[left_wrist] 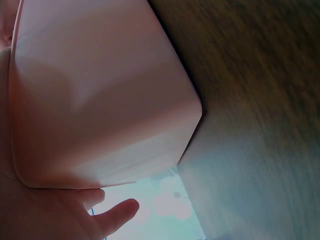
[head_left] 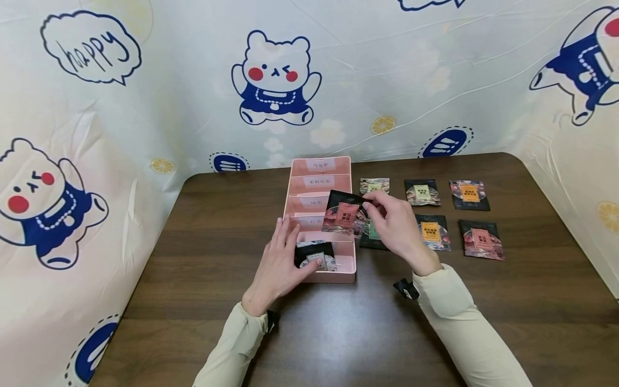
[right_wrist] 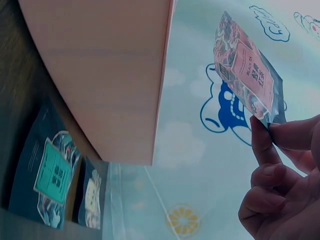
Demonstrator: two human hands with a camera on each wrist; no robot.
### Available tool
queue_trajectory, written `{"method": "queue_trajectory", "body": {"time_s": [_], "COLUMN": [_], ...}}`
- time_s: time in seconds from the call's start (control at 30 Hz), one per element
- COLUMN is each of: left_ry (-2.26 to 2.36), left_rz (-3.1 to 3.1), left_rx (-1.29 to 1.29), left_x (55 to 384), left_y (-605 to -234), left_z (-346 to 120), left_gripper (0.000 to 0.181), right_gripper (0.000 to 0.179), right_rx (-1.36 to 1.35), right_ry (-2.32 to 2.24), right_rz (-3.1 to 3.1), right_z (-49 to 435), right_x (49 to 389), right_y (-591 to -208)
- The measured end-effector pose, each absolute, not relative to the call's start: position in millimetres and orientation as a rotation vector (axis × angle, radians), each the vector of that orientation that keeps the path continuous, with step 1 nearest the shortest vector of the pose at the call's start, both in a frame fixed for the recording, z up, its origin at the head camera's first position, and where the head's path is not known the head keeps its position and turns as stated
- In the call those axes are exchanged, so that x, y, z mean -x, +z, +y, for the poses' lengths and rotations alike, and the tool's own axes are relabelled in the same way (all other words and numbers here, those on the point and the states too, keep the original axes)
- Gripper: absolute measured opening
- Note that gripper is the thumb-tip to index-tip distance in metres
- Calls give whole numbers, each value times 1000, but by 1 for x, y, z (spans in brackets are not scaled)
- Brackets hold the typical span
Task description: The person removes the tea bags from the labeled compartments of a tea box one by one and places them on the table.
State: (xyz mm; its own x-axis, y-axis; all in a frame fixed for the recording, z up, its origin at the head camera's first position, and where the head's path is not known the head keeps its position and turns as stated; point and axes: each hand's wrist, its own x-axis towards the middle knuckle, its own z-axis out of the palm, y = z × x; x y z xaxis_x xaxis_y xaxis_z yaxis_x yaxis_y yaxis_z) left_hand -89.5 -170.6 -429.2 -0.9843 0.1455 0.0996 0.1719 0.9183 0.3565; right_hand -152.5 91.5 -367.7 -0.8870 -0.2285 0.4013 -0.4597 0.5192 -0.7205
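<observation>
My right hand (head_left: pixel 397 227) pinches a corner of a black tea sachet (head_left: pixel 345 213) with a red-pink label, holding it up over the pink divided box (head_left: pixel 352 263). In the right wrist view the raised sachet (right_wrist: pixel 250 75) reads "BLACK TEA", gripped between thumb and fingers. My left hand (head_left: pixel 280 263) rests on the box's near left part, fingers stretched along the rim and thumb reaching over the front compartment. Inside that compartment lies a black-and-white sachet (head_left: pixel 316 257), partly covered by the thumb. Paper labels mark the farther compartments.
Right of the box, several sachets lie in two rows: a green-labelled one (right_wrist: pixel 52 172) partly under my right hand, a pale one (head_left: pixel 422 192), yellow-orange ones (head_left: pixel 469 194) and a red-labelled one (head_left: pixel 481 239). A printed cloth (head_left: pixel 193 107) hangs behind the brown table (head_left: pixel 213 231).
</observation>
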Motion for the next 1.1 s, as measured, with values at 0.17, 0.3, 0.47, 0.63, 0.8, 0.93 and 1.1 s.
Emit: {"method": "queue_trajectory", "body": {"time_s": [0.17,0.3,0.47,0.63,0.8,0.93,1.1], "left_ry": [-572,-574,-583,-590,-588,-587,-586], "left_rz": [-3024,-3025,-3020,-3017,-3012,-3016,-3019], "left_rx": [242,244,251,256,255,251,253], "left_x": [90,89,89,89,89,89,89], "left_y": [-429,-429,-430,-430,-430,-430,-430], "left_z": [-171,-171,-170,-171,-171,-171,-171], "left_gripper": [94,94,94,94,93,93,93], "right_gripper": [16,15,14,16,18,17,16], "right_rx": [-563,-546,-517,-478,-454,-438,-443], "right_ry": [1277,1264,1235,1209,1202,1180,1166], "right_rz": [-2493,-2489,-2507,-2577,-2670,-2727,-2756], "right_z": [99,104,114,129,142,149,154], "right_x": [154,155,155,156,155,154,154], "right_y": [-368,-368,-369,-366,-363,-364,-367]}}
